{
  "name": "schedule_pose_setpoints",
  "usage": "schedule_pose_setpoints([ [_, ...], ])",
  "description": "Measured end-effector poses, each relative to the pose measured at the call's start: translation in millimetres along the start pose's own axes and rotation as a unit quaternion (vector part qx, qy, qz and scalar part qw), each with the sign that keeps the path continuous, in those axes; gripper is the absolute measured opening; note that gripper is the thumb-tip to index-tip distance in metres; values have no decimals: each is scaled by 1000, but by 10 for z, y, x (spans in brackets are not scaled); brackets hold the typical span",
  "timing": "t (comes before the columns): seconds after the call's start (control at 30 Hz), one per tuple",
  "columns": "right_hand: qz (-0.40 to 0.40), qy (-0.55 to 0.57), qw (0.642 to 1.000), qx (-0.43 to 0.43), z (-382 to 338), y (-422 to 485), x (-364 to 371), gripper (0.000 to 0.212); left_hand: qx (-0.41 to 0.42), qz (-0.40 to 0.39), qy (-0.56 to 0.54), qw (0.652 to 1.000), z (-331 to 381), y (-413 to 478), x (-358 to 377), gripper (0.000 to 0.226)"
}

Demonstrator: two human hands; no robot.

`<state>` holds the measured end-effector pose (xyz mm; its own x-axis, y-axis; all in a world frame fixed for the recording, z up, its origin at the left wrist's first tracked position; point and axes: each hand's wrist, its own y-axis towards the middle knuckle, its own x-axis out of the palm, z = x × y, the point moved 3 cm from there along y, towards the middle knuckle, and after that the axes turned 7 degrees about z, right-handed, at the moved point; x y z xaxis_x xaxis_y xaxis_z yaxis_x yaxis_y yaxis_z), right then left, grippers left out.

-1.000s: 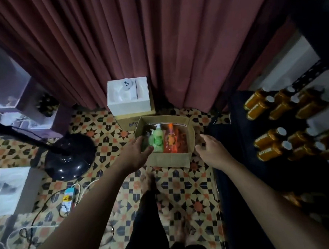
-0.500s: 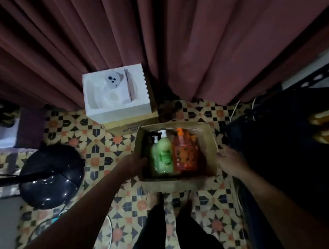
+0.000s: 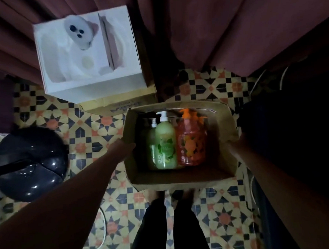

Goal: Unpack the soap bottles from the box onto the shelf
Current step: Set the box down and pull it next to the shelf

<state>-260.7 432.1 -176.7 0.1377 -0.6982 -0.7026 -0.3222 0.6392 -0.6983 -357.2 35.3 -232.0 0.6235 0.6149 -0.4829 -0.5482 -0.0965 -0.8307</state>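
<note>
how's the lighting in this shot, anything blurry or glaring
Head view: dim overall, the right side nearly black; the green bottle and orange bottle in the box stay readable; small glints on the black fan base; the white box looks slightly smeared; wide-angle bending at the edges.

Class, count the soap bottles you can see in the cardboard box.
3: a green bottle in the middle, a second green bottle partly hidden behind its left side, and an orange bottle on the right. More may be hidden in the cardboard box's dark corners.
</note>
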Motion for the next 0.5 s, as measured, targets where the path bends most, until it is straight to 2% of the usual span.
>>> schedule_pose_setpoints([
  [0.03,-8,-6,1000,6,43,65,48,75,-10,10,12,1000,124,-151,-54,32],
  [0.17,1,-40,999,8,103,244,141,56,-75,42,43,995,295,-384,-88,19],
  [0.27,20,-66,997,-21,56,386,100,42,-67,26,86,994,283,-293,-86,17],
  [0.33,7,-72,997,-26,31,482,65,41,-84,6,118,989,258,-225,-118,21],
  [0.43,-94,-16,995,39,22,506,39,53,-139,-44,164,976,167,-215,-159,34],
  [0.5,-152,-20,986,61,17,481,14,52,-164,-65,182,967,110,-184,-150,33],
])
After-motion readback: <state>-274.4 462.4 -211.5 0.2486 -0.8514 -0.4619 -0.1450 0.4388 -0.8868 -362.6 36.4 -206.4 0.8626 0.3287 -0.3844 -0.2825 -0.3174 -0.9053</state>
